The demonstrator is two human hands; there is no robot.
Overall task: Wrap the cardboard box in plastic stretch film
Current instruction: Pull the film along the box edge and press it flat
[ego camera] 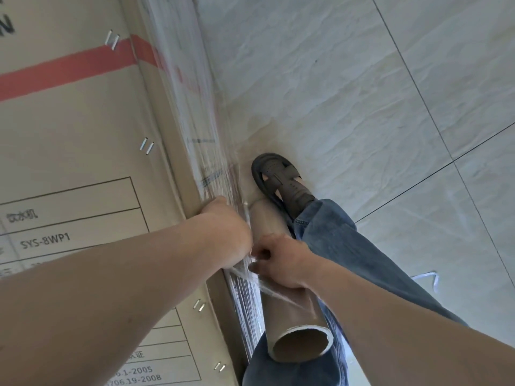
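Note:
A tall cardboard box (72, 151) with a red band and printed labels fills the left side. Clear stretch film (192, 87) clings in streaks to its right face. My left hand (225, 232) presses on the box's top right edge, over the film. My right hand (278, 260) grips a brown cardboard film roll core (289, 324) that stands upright beside the box, its open end toward me. A twisted strand of film (250, 277) runs between my two hands and across the core.
Pale floor tiles (362, 93) with dark grout lines spread to the right. My leg in blue jeans (348, 252) and a dark sandal (281, 182) stand next to the box's base. A white strap scrap (429, 277) lies on the floor.

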